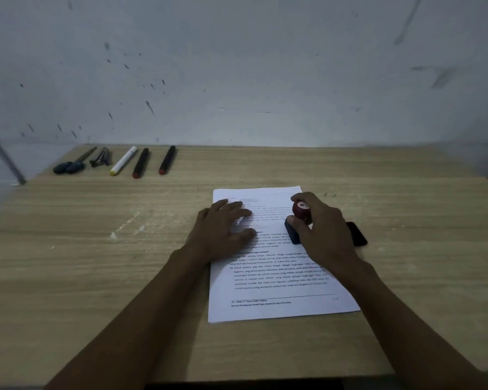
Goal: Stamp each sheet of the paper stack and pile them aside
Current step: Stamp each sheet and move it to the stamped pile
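Scuffed grey wall (pixel 237 66) backs a wood-grain tabletop (pixel 96 263) under dim light. Along the far left edge of the tabletop lies a row of tools, all well apart from the work area: two dark screwdrivers (pixel 71 164) with teal handles, a small dark metal tool (pixel 100 158) that is too blurred to identify, a white marker (pixel 123 160) with a yellow end, and two black markers (pixel 141 163) (pixel 167 159) with red ends. A slanted grey bar (pixel 3 153) crosses the left margin.

The paper stack (pixel 276 277) lies right of centre on the tabletop, printed text facing up, its long side running away from the person. Nothing lies between the tool row and the stack.

The left hand (pixel 223 229) rests flat on the upper left part of the top sheet, fingers spread and straight, pressing the paper down.

The right hand (pixel 319 229) is over the right edge of the stack. Its grip is curled: thumb and fingers pinch the round dark red knob of the stamp (pixel 300 211) from the side. Below the knob, the dark blue base (pixel 292 232) sits at the sheet's right margin; the hand hides whether it touches the paper. A flat black object (pixel 357 233) lies on the tabletop just beside the stack, partly hidden behind the right hand.
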`<act>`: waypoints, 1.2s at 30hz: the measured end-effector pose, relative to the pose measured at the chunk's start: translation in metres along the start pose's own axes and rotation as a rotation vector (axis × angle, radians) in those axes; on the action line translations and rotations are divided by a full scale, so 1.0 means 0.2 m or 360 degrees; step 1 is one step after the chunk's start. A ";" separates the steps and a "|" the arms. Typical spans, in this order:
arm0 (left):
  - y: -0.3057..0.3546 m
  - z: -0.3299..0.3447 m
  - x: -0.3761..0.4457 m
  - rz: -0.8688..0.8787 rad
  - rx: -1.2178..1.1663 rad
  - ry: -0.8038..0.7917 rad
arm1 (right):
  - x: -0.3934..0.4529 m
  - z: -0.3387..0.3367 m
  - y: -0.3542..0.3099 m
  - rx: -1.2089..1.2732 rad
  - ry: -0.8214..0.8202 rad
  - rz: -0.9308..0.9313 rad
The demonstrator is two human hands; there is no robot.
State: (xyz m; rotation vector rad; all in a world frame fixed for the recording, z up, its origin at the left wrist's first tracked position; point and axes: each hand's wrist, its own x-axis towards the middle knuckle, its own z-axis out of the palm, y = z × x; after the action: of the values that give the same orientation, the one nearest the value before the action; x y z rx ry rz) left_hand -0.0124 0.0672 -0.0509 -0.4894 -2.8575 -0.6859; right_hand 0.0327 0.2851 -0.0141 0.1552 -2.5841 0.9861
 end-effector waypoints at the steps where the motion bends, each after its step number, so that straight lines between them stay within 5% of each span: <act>1: 0.00 0.00 0.00 0.0002 0.0005 0.0007 | 0.00 0.00 0.00 -0.0002 -0.0002 0.0007; 36: -0.03 0.04 0.01 -0.0010 0.0066 0.0010 | -0.04 0.06 -0.04 -0.0520 0.0099 0.0109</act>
State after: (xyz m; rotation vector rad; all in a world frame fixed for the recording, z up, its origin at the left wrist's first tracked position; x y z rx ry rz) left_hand -0.0175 0.0662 -0.0589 -0.4721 -2.8624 -0.6264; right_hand 0.0384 0.2706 -0.0201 -0.0496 -2.6637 0.5676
